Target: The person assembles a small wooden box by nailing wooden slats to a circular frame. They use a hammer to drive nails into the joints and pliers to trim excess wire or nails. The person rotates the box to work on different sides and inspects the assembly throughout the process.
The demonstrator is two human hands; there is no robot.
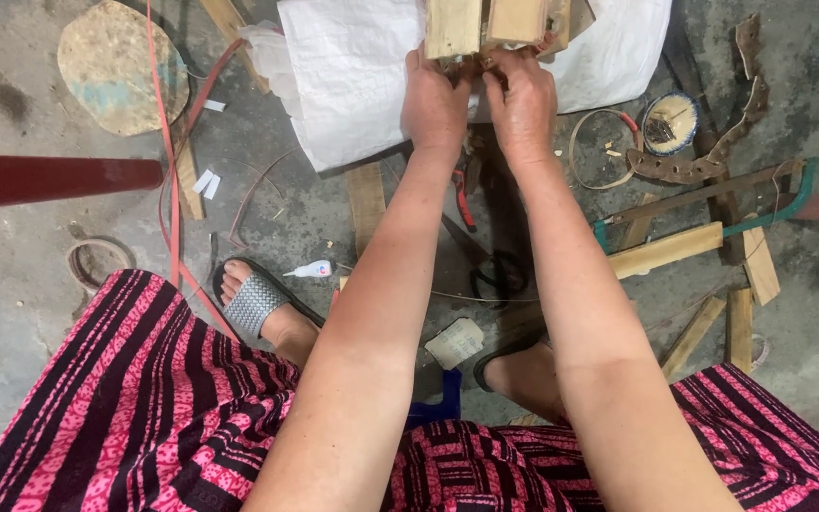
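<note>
Sitting over the grey concrete floor (11, 275) with my pink and black striped skirt (135, 408) across my lap, I have both arms stretched to the far side, where a white woven sack (353, 76) lies spread. On it stands a small assembly of pale wooden blocks (485, 24), partly cut off by the frame's far edge. My left hand (435, 100) is curled around the near left corner of the blocks, fingers closed against the wood; my right hand (523, 95) grips the near right side, just beside it, thumb tucked in where the pieces meet. I judge this a fitting or holding step, the pieces being pressed together at their lower edge, and any further move would call for steady, even pressure so nothing slips. To the right lie a hacksaw with a green frame (713, 204) and loose wooden offcuts (665, 251). Near my feet are black scissors (500, 275), red-handled pliers (464, 194), and a small white glue bottle (312, 271) beside my sandalled left foot (253, 299).
</note>
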